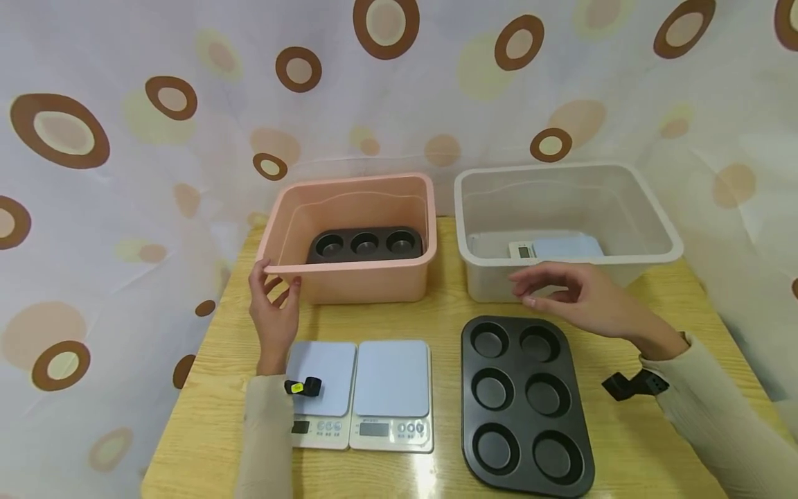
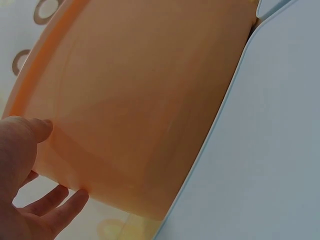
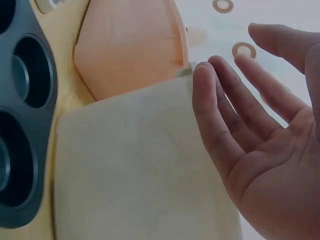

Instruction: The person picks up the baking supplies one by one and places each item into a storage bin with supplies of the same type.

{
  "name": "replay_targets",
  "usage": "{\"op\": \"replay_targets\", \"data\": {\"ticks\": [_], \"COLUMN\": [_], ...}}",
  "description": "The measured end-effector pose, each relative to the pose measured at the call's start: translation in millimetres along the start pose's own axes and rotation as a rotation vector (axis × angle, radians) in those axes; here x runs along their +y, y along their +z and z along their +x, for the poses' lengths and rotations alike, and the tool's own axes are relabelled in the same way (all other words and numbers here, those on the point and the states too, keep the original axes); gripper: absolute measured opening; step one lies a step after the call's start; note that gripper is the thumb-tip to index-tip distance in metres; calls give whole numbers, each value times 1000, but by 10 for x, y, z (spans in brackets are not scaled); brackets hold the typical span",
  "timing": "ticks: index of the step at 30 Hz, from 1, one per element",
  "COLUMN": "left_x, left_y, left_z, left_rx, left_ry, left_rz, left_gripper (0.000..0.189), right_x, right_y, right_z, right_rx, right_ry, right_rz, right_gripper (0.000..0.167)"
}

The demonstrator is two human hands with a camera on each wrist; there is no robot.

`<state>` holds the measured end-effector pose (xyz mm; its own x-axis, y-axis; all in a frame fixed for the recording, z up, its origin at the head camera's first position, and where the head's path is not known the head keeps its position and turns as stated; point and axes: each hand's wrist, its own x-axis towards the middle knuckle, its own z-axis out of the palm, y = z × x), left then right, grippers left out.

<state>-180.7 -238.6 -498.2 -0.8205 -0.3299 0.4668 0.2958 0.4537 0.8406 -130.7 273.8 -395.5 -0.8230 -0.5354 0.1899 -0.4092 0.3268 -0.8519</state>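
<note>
The left hand grips the pink bin. The relaxed right hand hides some of the grey bin.

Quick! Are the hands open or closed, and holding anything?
Left hand: open, touching the pink bin at its corner.
Right hand: open, holding nothing, near the pale bin.

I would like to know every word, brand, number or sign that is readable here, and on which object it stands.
No text is legible.
Left table scale: button markings, too small.
Right table scale: button markings and print above the display, too small.
Scale in white bin: display, too small.
Yellow label on left wrist device: too small.
Pink bin: no lettering visible.
</note>
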Motion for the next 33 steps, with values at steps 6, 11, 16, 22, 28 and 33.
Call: {"op": "replay_targets", "data": {"ticks": [6,11,16,22,28,33], "left_x": [15,46,44,56,72,62], "left_y": [0,-7,-13,-15,-23,-20], "left_z": [21,10,-10,-18,-17,-16], "left_rx": [-8,-15,-18,-28,-36,-30], "left_ry": [5,-9,-16,-8,-6,0], "left_rz": [15,32,26,19,28,33], "left_gripper": [62,62,63,65,65,66], "right_x": [55,162,280,499,630,681], "right_y": [63,139,200,292,380,406], "right_z": [-291,-490,-661,-849,-978,-1048], "right_rx": [51,93,96,85,77,79], "right_ry": [20,55,79,156,191,225], "right_rz": [12,32,37,30,23,6], "right_gripper": [41,40,39,37,36,35]}}
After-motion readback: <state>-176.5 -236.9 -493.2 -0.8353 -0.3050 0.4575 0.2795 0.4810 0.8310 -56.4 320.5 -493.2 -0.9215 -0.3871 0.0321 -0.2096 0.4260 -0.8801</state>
